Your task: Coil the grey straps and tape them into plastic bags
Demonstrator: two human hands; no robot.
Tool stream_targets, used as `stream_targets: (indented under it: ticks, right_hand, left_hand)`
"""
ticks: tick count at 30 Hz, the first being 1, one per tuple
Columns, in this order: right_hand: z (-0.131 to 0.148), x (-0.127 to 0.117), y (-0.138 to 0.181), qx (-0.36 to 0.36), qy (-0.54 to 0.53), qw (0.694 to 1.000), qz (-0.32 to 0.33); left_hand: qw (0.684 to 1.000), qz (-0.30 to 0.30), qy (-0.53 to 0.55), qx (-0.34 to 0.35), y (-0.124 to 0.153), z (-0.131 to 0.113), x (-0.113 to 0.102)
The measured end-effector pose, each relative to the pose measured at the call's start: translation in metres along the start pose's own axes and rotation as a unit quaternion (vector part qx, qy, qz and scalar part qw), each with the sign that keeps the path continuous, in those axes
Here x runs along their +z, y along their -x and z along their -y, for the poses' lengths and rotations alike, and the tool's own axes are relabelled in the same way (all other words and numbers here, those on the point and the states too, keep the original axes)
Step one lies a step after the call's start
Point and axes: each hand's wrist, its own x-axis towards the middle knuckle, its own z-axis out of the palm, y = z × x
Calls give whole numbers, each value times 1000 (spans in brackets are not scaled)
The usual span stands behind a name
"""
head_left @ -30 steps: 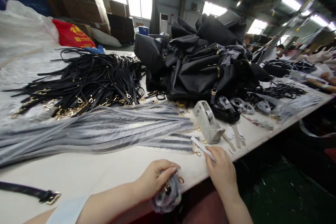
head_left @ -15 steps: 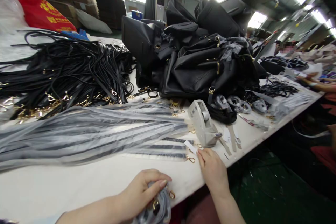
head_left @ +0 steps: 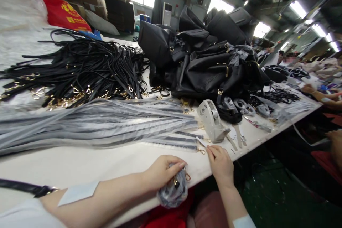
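My left hand (head_left: 168, 171) is closed around a coiled strap (head_left: 175, 193) in clear plastic wrap, held at the table's front edge. A gold clasp (head_left: 187, 176) sticks out at the coil's right side. My right hand (head_left: 221, 165) pinches a narrow white strip (head_left: 201, 142) between thumb and fingers. That hand is just in front of a pale tape dispenser (head_left: 210, 119). Left of the strip, plastic-wrapped straps (head_left: 107, 128) lie side by side, their gold clasps pointing right. One clasp (head_left: 201, 150) lies close to my right fingertips.
Unwrapped black straps (head_left: 107, 67) are heaped at the back left. Black handbags (head_left: 208, 73) pile up behind the dispenser. To its right lie flat beige strips (head_left: 237, 135), wrapped coils (head_left: 242, 106) and pink-handled scissors (head_left: 251, 122). Another person's hands (head_left: 310, 91) are farther along the table.
The view has shifted, so the coil and more of my left forearm show. My left hand keeps hold of the coil, and my right hand still pinches the white strip.
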Motion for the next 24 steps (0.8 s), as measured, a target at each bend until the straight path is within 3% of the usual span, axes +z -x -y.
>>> stream_targets:
  ticks: [6, 12, 19, 24]
  right_hand:
    - [-6, -1, -7, 48, -51, 998, -2]
    - [-8, -7, -20, 89, -109, 988, 64]
    - [22, -24, -22, 171, -126, 974, 78]
    - [22, -17, -31, 207, -119, 969, 72]
  left_hand:
    - [999, 9, 45, -1, -2, -1, 4]
    - [1000, -6, 16, 14, -6, 2, 3]
    - [992, -4, -104, 65, -3, -11, -2]
    - [971, -38, -216, 95, -16, -13, -12]
